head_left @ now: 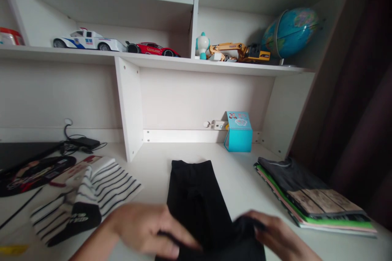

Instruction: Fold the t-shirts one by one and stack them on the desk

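Observation:
A pair of black trousers [190, 195] lies lengthwise on the white desk, its waistband toward the back wall and its lower part running out of view at the bottom edge. My left hand [150, 228], smeared by motion, is over the left side of the trousers, with dark cloth between thumb and fingers. On the other side my right hand [272, 232] pinches a raised, bunched fold of the same black cloth. The lower ends of the trousers are cut off by the frame.
A striped garment [113, 183] lies crumpled at left, near a black adapter with cables [84, 142]. Folded clothes [315, 195] are stacked at right. A turquoise desk calendar [240, 138] stands at the back. Shelves above hold toy vehicles [88, 41] and a globe [290, 32].

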`<state>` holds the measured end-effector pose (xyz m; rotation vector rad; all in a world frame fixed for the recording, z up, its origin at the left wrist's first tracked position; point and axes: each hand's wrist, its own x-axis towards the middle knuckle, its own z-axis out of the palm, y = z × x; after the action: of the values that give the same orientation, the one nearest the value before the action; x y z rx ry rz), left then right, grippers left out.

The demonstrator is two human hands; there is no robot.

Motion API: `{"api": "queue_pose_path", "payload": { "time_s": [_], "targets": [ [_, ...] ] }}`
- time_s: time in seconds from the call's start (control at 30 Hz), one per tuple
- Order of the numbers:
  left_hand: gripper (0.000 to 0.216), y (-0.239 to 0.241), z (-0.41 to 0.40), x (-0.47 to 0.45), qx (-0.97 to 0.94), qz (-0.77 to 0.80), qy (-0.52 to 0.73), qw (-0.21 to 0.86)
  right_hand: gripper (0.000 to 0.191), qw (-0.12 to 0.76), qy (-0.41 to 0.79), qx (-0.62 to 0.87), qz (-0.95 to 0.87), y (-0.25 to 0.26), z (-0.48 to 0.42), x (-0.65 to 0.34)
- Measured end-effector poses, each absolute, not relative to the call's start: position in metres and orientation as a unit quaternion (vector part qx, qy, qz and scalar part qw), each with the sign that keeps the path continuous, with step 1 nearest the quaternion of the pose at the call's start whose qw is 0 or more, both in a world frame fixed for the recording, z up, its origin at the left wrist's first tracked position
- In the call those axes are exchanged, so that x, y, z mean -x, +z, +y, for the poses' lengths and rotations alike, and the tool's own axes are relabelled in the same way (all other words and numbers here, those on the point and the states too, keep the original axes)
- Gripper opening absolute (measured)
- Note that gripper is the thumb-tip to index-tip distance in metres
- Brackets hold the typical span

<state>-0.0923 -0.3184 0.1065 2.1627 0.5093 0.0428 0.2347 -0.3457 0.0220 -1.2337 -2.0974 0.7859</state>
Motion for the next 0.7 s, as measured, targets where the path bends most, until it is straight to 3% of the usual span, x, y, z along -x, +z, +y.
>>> {"api": "queue_pose_path", "payload": {
  "time_s": [0.13,0.2,0.3,0.5,0.7],
  "targets": [
    [0.043,0.106,-0.217,0.098,-0.761,0.377,0.156,0.504,0.036,0.393,0.438,0.426,-0.687,0.043,-0.233,-0.201],
    [0.052,0.079,-0.166,0.101,-0.684,0.428,0.187,0.561,0.030,0.392,0.466,0.447,-0.655,0.030,-0.181,-0.183],
    [0.049,0.036,-0.115,0.104,-0.646,0.463,0.160,0.585,0.026,0.362,0.466,0.499,-0.635,-0.001,-0.130,-0.167],
    [0.046,0.021,-0.080,0.108,-0.724,0.381,0.180,0.546,0.026,0.345,0.412,0.534,-0.653,-0.024,-0.096,-0.175],
    [0.040,-0.003,-0.049,0.100,-0.782,0.513,0.133,0.328,0.018,0.324,0.260,0.593,-0.690,-0.030,-0.066,-0.178]
  ]
}}
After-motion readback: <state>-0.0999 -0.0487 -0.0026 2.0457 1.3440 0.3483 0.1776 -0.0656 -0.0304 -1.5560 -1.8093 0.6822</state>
